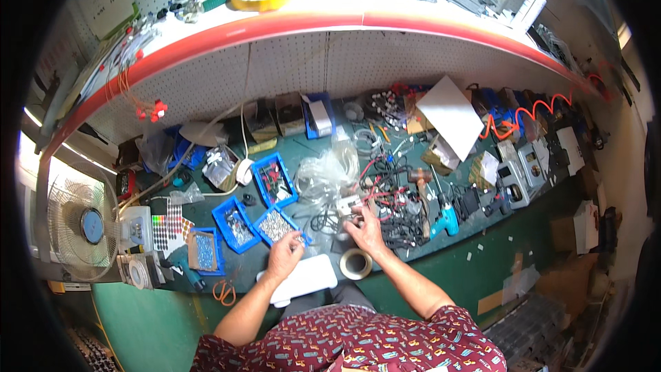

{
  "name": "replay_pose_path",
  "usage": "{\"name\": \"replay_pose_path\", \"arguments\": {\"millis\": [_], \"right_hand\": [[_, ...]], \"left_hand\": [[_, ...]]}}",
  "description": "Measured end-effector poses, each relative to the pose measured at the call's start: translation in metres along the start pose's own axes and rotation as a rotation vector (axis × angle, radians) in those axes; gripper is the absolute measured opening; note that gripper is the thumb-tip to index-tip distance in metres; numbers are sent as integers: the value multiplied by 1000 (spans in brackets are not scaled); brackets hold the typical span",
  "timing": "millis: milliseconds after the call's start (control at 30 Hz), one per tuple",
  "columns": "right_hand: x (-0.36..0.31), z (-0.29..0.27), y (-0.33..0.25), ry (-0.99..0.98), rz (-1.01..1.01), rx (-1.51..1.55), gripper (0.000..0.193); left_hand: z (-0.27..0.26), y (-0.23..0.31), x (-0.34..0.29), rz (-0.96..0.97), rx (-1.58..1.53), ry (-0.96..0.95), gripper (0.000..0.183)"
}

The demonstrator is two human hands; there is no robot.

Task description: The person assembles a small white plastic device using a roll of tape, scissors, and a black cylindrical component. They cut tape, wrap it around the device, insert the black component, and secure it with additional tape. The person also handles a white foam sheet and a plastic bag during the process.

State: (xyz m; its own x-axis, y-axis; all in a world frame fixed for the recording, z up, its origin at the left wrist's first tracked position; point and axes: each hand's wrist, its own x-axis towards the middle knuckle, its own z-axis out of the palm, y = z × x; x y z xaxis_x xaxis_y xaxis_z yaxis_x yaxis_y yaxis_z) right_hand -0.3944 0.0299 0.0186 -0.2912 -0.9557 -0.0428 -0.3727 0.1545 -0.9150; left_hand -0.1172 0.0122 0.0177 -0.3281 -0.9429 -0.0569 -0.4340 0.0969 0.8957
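My left hand (pixel 285 256) reaches over the near edge of a blue bin (pixel 290 220) of small silvery metal parts (pixel 273 225). Its fingers are drawn together at the bin's corner; whatever they hold is too small to make out. My right hand (pixel 365 231) is above the bench, thumb and fingers apart, close to a small white block (pixel 348 204) among dark cables. Below my hands, a white tray or lid (pixel 308 281) lies at the bench's near edge. A roll of tape (pixel 356 264) stands beside it, under my right wrist.
More blue bins (pixel 235 225) hold small parts at the left. Orange-handled scissors (pixel 224 293) lie near the front edge. Tangled cables (pixel 399 213) and a teal power tool (pixel 446 219) are on the right. Clear plastic bags (pixel 323 176) lie behind. A fan (pixel 82 226) stands far left; a red-edged shelf (pixel 330 22) spans above.
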Motion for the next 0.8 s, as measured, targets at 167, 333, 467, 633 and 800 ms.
{"name": "replay_pose_path", "arguments": {"millis": [167, 333, 467, 633, 800], "right_hand": [[170, 16, -18, 120, -382, -163, 53], [285, 62, -38, -27, -97, -566, 83], [329, 105, -15, -32, 57, -734, 91], [352, 73, 43, 62, 151, -223, 60], [225, 64, -27, -300, 335, 1026, 39]], "left_hand": [[17, 47, -10, -85, -8, -62, 32], [-8, 42, -82, -174, 81, 151, 29], [-26, 35, -151, -486, 27, 331, 27], [-29, 35, -154, -432, -166, 431, 27], [-32, 24, -103, -327, -421, 399, 46]]}}
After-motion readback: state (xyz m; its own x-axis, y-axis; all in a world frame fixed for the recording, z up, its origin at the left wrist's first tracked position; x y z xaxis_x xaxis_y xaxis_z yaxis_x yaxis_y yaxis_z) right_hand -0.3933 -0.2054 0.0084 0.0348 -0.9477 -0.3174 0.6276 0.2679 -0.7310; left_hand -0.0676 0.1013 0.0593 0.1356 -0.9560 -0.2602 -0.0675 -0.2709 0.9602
